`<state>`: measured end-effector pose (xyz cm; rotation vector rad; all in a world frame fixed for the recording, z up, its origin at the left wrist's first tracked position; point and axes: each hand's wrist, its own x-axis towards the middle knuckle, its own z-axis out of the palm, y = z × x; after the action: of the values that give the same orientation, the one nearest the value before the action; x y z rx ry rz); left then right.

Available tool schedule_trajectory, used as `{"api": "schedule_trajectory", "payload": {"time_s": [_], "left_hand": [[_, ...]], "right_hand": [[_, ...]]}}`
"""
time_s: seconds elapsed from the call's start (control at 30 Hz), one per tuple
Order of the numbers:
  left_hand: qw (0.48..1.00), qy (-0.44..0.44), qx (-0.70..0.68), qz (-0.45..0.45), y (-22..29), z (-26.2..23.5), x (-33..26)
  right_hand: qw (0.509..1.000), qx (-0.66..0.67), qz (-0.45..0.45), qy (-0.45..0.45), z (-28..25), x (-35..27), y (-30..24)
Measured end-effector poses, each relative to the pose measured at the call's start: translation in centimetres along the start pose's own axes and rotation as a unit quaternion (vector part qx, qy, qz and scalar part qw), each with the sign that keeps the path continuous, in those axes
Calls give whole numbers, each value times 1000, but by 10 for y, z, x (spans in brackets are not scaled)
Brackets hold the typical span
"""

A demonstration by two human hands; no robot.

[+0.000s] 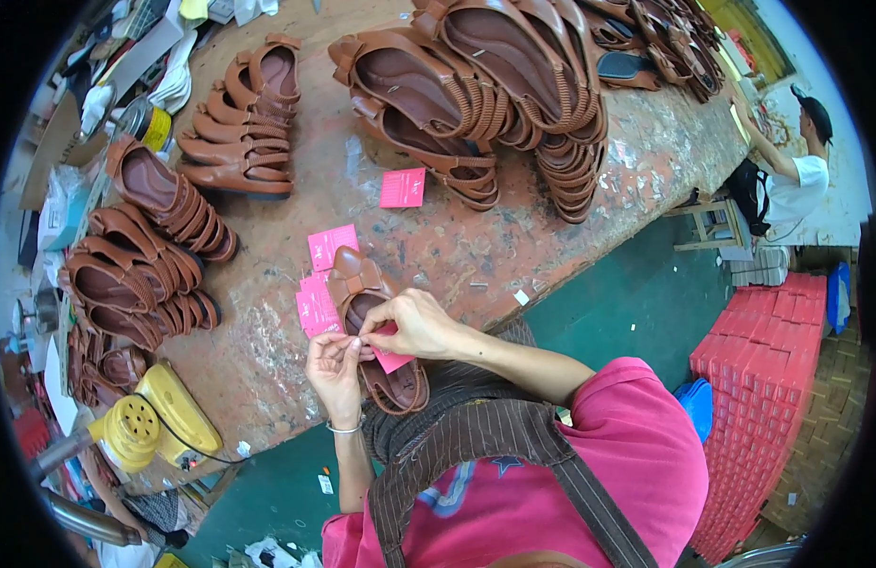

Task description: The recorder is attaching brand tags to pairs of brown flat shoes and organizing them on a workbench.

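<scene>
Just in front of me at the table's edge lies a brown sandal (355, 275) with a bow on its toe. Over its middle, the fingertips of both my hands meet in a pinch. My left hand (334, 377), with a bracelet at the wrist, is closed on something too small to make out. My right hand (419, 327) is closed too, with a pink tag (393, 361) under its fingers, partly hidden by them. More pink tags (317, 305) lie beside the sandal's toe, and a single pink tag (402, 187) lies farther off.
Rows of brown sandals (239, 142) stand at the left, with a larger stack (476, 76) at the far middle. A yellow lamp (132, 431) is at the near left of the worn table (296, 222). Red boxes (755, 369) are piled at right; a person (797, 180) works beyond.
</scene>
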<state>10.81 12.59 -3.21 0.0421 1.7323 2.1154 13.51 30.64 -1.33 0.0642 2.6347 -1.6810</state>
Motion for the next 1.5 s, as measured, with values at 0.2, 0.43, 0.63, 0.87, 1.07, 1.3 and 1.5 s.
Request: {"api": "schedule_trajectory", "payload": {"time_s": [0.2, 0.43, 0.63, 0.87, 1.07, 1.3, 1.5], "left_hand": [[1000, -13, 16, -2, 0, -2, 3], [890, 126, 410, 154, 34, 34, -7], [818, -14, 569, -84, 7, 8, -22], [967, 107, 229, -25, 75, -63, -28], [763, 252, 586, -101, 62, -208, -30], [981, -15, 17, 192, 91, -7, -25], [974, 204, -101, 9, 50, -7, -37]], "right_hand": [[999, 28, -9, 30, 5, -6, 4], [915, -228, -189, 275, -69, -2, -25], [746, -454, 8, 488, -229, 44, -28], [888, -27, -83, 452, -332, 45, 68], [874, 117, -93, 462, -262, 30, -35], [969, 153, -22, 191, -66, 2, -65], [983, 14, -71, -168, -27, 3, -59]]}}
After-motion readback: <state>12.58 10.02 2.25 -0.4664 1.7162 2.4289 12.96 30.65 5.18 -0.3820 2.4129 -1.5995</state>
